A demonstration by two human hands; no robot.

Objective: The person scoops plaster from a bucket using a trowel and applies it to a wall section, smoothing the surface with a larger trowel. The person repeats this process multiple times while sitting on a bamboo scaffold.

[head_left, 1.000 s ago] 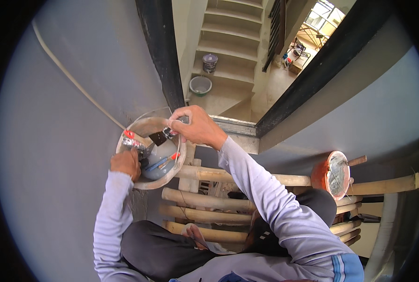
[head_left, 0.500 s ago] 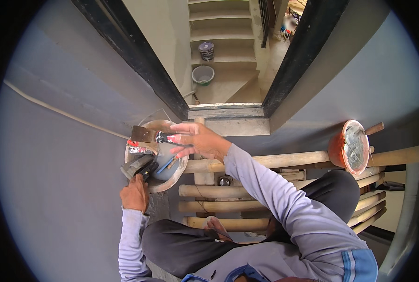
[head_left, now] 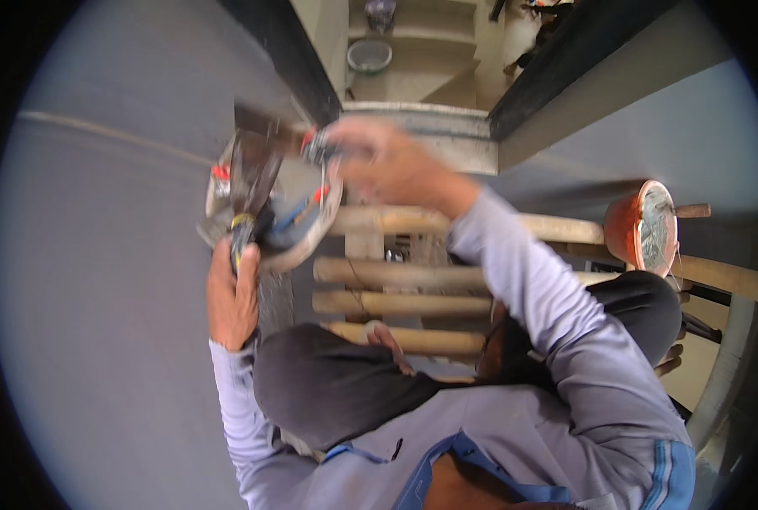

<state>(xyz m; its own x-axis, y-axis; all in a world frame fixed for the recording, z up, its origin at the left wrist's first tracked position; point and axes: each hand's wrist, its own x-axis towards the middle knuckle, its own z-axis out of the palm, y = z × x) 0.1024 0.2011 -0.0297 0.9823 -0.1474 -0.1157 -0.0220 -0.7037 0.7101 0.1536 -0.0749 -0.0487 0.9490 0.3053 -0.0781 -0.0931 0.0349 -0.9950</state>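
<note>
My left hand [head_left: 233,293] is closed around the black and yellow handle of a putty knife [head_left: 253,174], its wide, smeared blade pointing up and away from me. In my right hand [head_left: 404,166], blurred by motion, is a second putty knife [head_left: 264,125] with a red and black handle. Its blade lies across the tip of the left one; whether they touch is hard to tell. Both blades are above a whitish bucket [head_left: 321,228] by the left wall. Inside the bucket are a blue-handled tool [head_left: 292,212] and something red [head_left: 220,172].
Bamboo poles [head_left: 404,272] form the platform under my legs. An orange bucket [head_left: 625,225] of grey paste, with a wooden handle [head_left: 693,210] sticking out, stands at right. Ahead, a dark-framed opening leads to stairs [head_left: 421,64] holding a pale basin [head_left: 369,56] and a pail [head_left: 380,13].
My left hand has raised its putty knife upright out of the bucket. My right hand's knife has come against or over that blade. The whole view has shifted, with the stairs now higher.
</note>
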